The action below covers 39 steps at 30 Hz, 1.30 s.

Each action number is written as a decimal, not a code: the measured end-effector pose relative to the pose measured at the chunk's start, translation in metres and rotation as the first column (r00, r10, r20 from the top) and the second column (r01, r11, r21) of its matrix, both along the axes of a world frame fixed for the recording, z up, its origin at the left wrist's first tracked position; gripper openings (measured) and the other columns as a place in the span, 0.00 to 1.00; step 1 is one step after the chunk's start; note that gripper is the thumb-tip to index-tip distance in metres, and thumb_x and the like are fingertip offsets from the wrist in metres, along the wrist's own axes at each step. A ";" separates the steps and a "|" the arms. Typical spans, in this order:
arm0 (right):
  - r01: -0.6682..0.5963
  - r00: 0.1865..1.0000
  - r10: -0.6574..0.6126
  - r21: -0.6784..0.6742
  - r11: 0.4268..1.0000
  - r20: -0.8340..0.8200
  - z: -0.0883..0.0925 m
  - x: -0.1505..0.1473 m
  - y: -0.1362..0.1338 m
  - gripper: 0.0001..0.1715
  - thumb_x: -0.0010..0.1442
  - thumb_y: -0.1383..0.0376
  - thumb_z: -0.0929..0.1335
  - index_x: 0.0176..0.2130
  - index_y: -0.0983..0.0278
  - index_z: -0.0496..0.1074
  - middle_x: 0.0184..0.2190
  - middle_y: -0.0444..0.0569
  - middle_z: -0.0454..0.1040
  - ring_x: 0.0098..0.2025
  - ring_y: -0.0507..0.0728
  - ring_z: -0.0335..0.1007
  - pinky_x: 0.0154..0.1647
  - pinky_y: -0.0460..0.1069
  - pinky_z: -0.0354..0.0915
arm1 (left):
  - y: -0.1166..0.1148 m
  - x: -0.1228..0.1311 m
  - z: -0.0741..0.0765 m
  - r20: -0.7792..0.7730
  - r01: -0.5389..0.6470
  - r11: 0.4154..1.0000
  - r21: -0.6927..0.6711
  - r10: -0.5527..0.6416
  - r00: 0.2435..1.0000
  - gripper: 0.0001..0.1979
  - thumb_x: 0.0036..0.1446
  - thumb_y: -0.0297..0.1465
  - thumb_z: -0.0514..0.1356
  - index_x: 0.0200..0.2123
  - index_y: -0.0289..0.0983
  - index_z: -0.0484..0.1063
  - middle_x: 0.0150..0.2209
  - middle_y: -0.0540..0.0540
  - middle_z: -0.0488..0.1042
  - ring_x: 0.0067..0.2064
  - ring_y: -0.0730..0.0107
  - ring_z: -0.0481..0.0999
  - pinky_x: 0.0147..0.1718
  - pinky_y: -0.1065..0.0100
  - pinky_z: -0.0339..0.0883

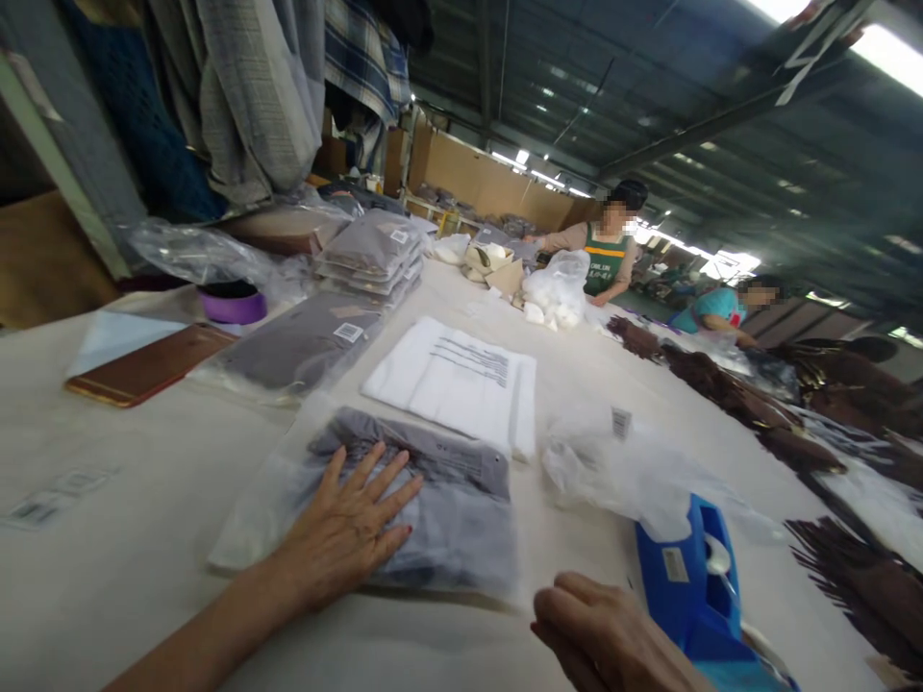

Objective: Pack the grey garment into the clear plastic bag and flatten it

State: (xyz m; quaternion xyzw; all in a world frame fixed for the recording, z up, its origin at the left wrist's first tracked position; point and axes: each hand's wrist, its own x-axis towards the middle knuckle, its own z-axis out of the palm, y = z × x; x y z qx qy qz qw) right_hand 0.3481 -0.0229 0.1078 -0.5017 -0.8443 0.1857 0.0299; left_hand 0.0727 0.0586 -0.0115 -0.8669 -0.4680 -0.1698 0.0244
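A flat, clear plastic bag holding a folded grey garment (461, 548) is pressed to the pale tabletop (122, 557) by the left hand (361, 524), its fingers spread open. The right hand (606, 625) is held curled beside a blue plastic tape dispenser (670, 577); whether anything is pinched there cannot be told. The bag could be creased or slid askew by uneven pressure on its slippery film. The crumpled, translucent plastic bag (606, 471) touching the dispenser might be snagged by tape. Black-and-white barcode labels are seen on that crumpled bag and on a bagged grey garment (288, 346) beyond. Dark lines printed on a stack of white plastic sheets (454, 380) are too small to be read; lettering on a co-worker's green apron (608, 261) cannot be read surely.
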 end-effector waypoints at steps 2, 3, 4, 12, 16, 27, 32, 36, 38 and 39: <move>-0.106 0.994 0.108 -0.109 0.988 0.014 0.012 -0.009 0.028 0.13 0.64 0.65 0.57 0.27 0.61 0.59 0.26 0.43 0.66 0.26 0.48 0.62 0.28 0.43 0.55 | 0.000 0.000 -0.001 0.017 0.004 1.000 0.011 -0.004 1.000 0.23 0.60 0.50 0.47 0.57 0.54 0.59 0.61 0.51 0.58 0.62 0.52 0.53 0.58 0.42 0.37; -0.143 0.989 0.146 -0.136 0.980 0.010 0.013 -0.012 0.041 0.13 0.63 0.65 0.58 0.26 0.61 0.58 0.26 0.42 0.65 0.26 0.48 0.60 0.28 0.43 0.54 | -0.001 0.001 -0.001 0.025 0.003 1.000 0.021 -0.003 1.000 0.23 0.60 0.49 0.47 0.57 0.53 0.59 0.61 0.51 0.59 0.62 0.52 0.53 0.58 0.43 0.35; -0.169 0.985 0.172 -0.154 0.973 0.008 0.011 -0.014 0.054 0.13 0.62 0.64 0.58 0.26 0.62 0.58 0.24 0.42 0.63 0.25 0.48 0.58 0.27 0.43 0.53 | -0.001 0.001 0.000 0.030 0.003 0.999 0.036 -0.004 1.000 0.23 0.60 0.49 0.48 0.57 0.53 0.59 0.60 0.51 0.59 0.62 0.53 0.53 0.58 0.44 0.33; -0.182 0.981 0.195 -0.306 0.934 0.011 -0.028 -0.022 0.136 0.13 0.56 0.63 0.66 0.22 0.64 0.63 0.18 0.38 0.59 0.22 0.47 0.54 0.24 0.44 0.48 | -0.002 0.002 0.007 0.052 -0.016 0.993 0.120 0.010 0.999 0.23 0.58 0.50 0.50 0.54 0.52 0.63 0.58 0.52 0.63 0.61 0.57 0.55 0.60 0.51 0.26; -0.100 0.994 0.107 -0.324 0.941 0.005 -0.047 -0.023 0.151 0.11 0.53 0.63 0.69 0.22 0.63 0.67 0.16 0.37 0.60 0.20 0.47 0.54 0.22 0.44 0.48 | -0.001 0.003 0.004 0.055 -0.022 0.993 0.115 0.016 0.998 0.23 0.58 0.50 0.50 0.55 0.52 0.63 0.59 0.51 0.63 0.61 0.55 0.55 0.60 0.50 0.26; 0.226 0.963 -0.250 -0.200 0.953 -0.104 -0.087 0.003 0.168 0.18 0.43 0.56 0.74 0.20 0.63 0.64 0.14 0.35 0.61 0.19 0.47 0.56 0.17 0.42 0.48 | -0.001 0.004 0.001 0.026 -0.019 0.998 0.059 0.018 1.000 0.22 0.60 0.47 0.48 0.56 0.52 0.62 0.59 0.51 0.62 0.61 0.54 0.56 0.60 0.47 0.28; 0.468 0.872 -0.433 0.129 0.874 -0.231 -0.078 0.010 0.125 0.15 0.59 0.56 0.62 0.28 0.63 0.67 0.22 0.44 0.68 0.25 0.52 0.63 0.28 0.47 0.60 | -0.001 0.002 -0.003 0.001 0.008 0.996 0.084 -0.008 1.000 0.23 0.60 0.47 0.49 0.57 0.50 0.60 0.60 0.49 0.59 0.61 0.51 0.54 0.59 0.44 0.29; 0.331 0.933 -0.214 0.461 0.824 -0.288 -0.096 -0.021 0.060 0.19 0.64 0.59 0.58 0.48 0.64 0.68 0.46 0.54 0.72 0.48 0.57 0.68 0.47 0.51 0.64 | 0.000 0.003 0.000 -0.007 0.016 0.998 0.064 -0.016 1.000 0.22 0.60 0.45 0.50 0.57 0.50 0.60 0.60 0.47 0.60 0.61 0.49 0.56 0.58 0.41 0.34; 0.149 0.987 -0.078 0.606 0.781 -0.142 -0.117 -0.041 0.038 0.26 0.62 0.56 0.61 0.57 0.64 0.61 0.54 0.56 0.67 0.56 0.61 0.61 0.54 0.56 0.61 | 0.001 0.002 0.003 -0.042 0.041 0.998 0.042 -0.039 0.998 0.22 0.61 0.44 0.49 0.57 0.49 0.59 0.60 0.46 0.60 0.60 0.48 0.57 0.57 0.39 0.39; 0.102 0.995 -0.066 0.640 0.762 -0.080 -0.127 -0.050 0.032 0.30 0.61 0.55 0.62 0.59 0.64 0.59 0.56 0.56 0.65 0.58 0.63 0.59 0.55 0.58 0.60 | 0.002 0.001 0.005 -0.062 0.054 0.998 0.031 -0.052 0.997 0.22 0.61 0.43 0.49 0.58 0.49 0.59 0.60 0.46 0.59 0.60 0.48 0.57 0.56 0.39 0.43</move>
